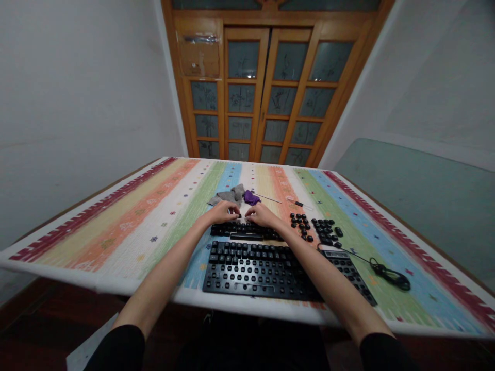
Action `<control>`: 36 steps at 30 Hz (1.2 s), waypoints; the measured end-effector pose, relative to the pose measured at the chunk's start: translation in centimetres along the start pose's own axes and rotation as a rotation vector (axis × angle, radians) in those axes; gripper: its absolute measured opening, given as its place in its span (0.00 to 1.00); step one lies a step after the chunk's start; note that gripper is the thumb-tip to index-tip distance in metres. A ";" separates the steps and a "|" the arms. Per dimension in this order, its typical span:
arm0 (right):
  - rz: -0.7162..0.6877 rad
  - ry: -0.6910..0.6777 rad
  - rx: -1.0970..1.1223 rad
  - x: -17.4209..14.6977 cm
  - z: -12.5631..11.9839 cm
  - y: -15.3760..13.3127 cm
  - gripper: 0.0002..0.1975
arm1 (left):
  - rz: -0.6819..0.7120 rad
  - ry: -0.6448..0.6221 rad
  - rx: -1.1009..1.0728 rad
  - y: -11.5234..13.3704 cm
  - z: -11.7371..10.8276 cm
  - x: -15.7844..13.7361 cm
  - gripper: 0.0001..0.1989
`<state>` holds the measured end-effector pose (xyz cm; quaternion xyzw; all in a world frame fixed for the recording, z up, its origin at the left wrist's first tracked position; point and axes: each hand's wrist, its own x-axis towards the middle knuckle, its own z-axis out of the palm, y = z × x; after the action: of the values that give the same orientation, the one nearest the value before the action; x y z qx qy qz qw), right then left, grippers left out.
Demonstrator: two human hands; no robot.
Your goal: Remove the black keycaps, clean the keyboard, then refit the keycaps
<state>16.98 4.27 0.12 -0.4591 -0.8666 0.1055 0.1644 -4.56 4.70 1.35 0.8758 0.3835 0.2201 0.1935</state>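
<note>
My left hand (225, 212) pinches a small black keycap (240, 216) above rows of loose keycaps (226, 229). Close beside it, my right hand (260, 214) has its fingers bent together; whatever they hold, if anything, is too small to make out. A long spacebar keycap (246, 237) lies at the near side of the loose rows. Nearer to me rests a black keyboard (247, 288), its upper rows capped and many lower key posts bare. My right forearm hides part of its right side.
Behind my hands lie a grey cloth (232, 196) and a purple cloth (251, 198), with a thin rod (268, 198) and a small tool (299, 204) to their right. More loose keycaps (325, 230) are grouped at right. A coiled cable (390, 275) lies on the striped tablecloth (154, 247).
</note>
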 end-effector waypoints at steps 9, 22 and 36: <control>0.084 0.048 0.022 0.2 0.1 -0.4 0.08 | 0.087 0.113 -0.063 3.5 -1.5 -3.3 0.05; 0.079 0.077 0.039 0.1 0.1 -1.1 0.07 | 0.339 -0.006 -0.079 10.0 2.4 -9.7 0.07; -0.247 0.180 0.158 -6.0 -2.7 -4.0 0.03 | 0.365 0.039 0.117 9.6 3.9 -10.9 0.08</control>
<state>18.09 -2.88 2.81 -0.3422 -0.8873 0.1108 0.2887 -3.44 -10.29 0.42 0.9362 0.2341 0.2457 0.0917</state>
